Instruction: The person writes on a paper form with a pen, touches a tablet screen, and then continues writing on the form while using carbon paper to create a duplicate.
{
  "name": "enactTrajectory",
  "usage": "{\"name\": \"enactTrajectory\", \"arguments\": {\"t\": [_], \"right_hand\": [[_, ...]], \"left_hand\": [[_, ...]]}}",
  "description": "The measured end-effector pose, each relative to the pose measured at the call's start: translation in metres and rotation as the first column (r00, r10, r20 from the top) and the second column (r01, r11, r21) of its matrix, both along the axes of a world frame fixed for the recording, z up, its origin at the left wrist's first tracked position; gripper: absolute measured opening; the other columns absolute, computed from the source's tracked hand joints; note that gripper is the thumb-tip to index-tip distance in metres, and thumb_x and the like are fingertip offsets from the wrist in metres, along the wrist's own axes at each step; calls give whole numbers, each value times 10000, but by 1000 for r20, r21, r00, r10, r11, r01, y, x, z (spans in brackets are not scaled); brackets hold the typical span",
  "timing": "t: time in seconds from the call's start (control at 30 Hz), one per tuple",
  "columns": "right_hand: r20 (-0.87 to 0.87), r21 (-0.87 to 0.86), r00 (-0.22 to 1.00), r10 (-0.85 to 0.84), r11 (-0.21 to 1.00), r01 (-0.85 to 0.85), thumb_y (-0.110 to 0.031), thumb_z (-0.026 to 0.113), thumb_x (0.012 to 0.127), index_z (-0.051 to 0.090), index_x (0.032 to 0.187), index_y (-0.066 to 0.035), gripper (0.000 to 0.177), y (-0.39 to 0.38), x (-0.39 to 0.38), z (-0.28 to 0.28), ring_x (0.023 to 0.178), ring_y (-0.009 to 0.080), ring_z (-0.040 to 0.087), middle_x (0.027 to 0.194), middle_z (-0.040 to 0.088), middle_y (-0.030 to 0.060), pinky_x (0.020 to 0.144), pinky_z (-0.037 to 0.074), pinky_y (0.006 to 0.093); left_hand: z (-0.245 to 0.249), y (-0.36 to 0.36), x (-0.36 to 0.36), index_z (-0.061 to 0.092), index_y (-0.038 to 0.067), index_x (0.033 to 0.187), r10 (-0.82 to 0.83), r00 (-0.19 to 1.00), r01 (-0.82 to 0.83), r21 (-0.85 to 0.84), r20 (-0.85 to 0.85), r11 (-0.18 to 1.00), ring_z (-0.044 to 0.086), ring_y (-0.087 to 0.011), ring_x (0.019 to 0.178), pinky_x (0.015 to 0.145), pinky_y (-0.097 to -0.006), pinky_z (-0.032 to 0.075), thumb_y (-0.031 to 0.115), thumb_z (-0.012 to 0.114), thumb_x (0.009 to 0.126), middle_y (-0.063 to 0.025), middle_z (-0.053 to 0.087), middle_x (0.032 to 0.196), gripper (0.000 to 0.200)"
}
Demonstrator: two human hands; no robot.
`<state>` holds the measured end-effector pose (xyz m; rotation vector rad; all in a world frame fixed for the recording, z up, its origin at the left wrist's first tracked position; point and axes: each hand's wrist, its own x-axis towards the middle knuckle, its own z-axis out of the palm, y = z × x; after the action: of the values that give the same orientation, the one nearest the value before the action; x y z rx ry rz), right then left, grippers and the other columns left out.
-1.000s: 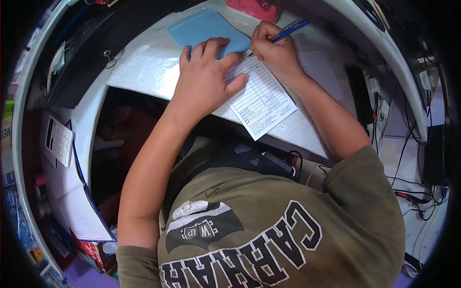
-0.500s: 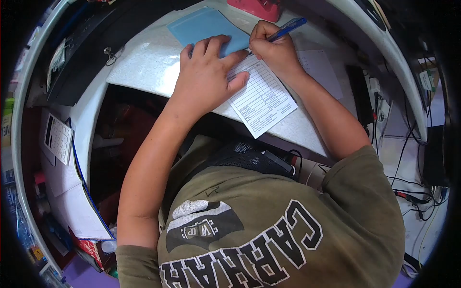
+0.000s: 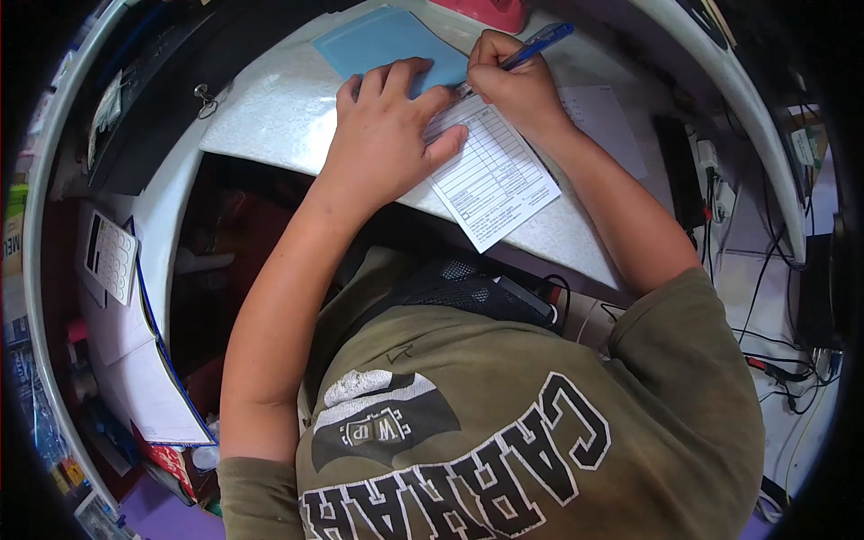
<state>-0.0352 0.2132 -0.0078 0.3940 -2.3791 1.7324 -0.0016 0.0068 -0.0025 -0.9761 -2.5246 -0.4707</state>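
A blue pen (image 3: pixel 542 43) slants up out of my right hand (image 3: pixel 517 83), whose fingers are closed around it. Its lower end is at the upper part of a printed receipt pad (image 3: pixel 495 180) with ruled rows and columns. My left hand (image 3: pixel 387 117) lies flat with fingers spread, across the pad's left edge and a light blue cover (image 3: pixel 387 40) folded back above it. The left thumb rests on the form. Any writing at the top is too small to read and partly hidden by my fingers.
A pink-red object (image 3: pixel 490 13) stands at the table's far edge. Another paper (image 3: pixel 603 126) lies under my right forearm. Keys (image 3: pixel 205 101) hang at the black drawer. A calculator (image 3: pixel 112 261) sits on an open notebook (image 3: pixel 157 387) at left. Cables (image 3: pixel 765 288) run along the right.
My right hand and the pen have shifted very slightly upward. The receipt pad has turned a little, its lower corner moving up. My left hand stays nearly in place.
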Motion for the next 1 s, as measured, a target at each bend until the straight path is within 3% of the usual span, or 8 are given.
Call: {"name": "enactTrajectory", "arguments": {"t": [0.5, 0.67, 1.0], "right_hand": [[-16, 8, 999, -40, 999, 40, -85, 636, 778, 516, 682, -65, 155, 1, 0, 0, 626, 77, 490, 633, 546, -16, 592, 412, 295], [-37, -85, 999, -15, 996, 12, -78, 630, 782, 510, 678, -67, 160, -1, -1, -1, 615, 73, 476, 617, 519, -18, 579, 399, 292], [-11, 2, 998, -59, 998, 59, -86, 626, 789, 507, 677, -68, 164, 0, -1, -1, 611, 75, 477, 610, 516, -17, 579, 405, 297]], "left_hand": [[-2, 0, 0, 688, 197, 1221, 7, 1000, -7, 1, -3, 1000, 468, -331, 1310, 1108, -533, 309, 458, 628, 908, -138, 533, 1379, 412], [0, -1, 0, 687, 210, 1230, 9, 1000, -9, -8, 9, 1000, 466, -327, 1313, 1104, -530, 315, 463, 619, 916, -134, 533, 1378, 409], [-1, -1, 0, 677, 246, 1272, 5, 1000, -5, -8, -16, 1000, 482, -301, 1287, 1094, -529, 326, 455, 617, 912, -117, 537, 1368, 421]]}}
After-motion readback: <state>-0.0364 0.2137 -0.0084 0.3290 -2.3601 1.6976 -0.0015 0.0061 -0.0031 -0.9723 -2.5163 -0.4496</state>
